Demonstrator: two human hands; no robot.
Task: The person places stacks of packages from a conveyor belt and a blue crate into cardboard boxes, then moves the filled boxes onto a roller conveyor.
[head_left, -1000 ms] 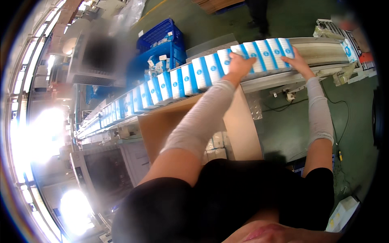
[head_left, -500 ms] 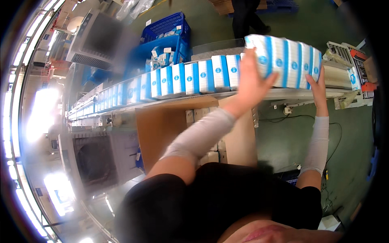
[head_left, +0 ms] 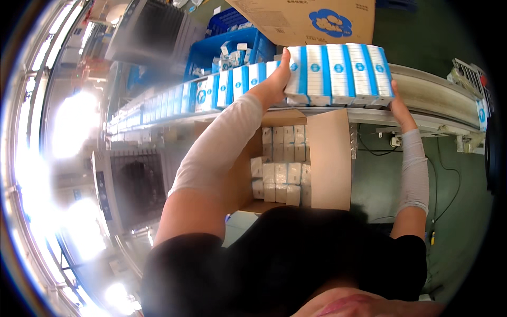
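Head view looks down over both outstretched arms, and I see the left hand [head_left: 275, 84] and the right hand [head_left: 397, 103] pressing inward on the two ends of a row of white-and-blue boxes [head_left: 338, 73], fingers spread flat against the end faces so the row holds together as one block by squeeze alone. That grip makes sense to me: the boxes stand side by side with nothing binding them, so only pressure from both ends keeps them from fanning apart. The row sits lifted, just above the conveyor [head_left: 433, 90] and directly over the open carton [head_left: 327, 158] below (its flaps are folded outward, which leaves the mouth free). Inside the carton, layers of pale packs [head_left: 280, 174] already lie in neat columns. More of the same boxes stand in a long line [head_left: 211, 92] along the conveyor to the left, well apart from the right hand. Behind the belt I make out a blue crate [head_left: 222, 47] with loose items and a large brown cardboard box [head_left: 306, 18]. The floor [head_left: 459, 211] is dark green, with cables trailing across it, and bright glare washes out the left side.
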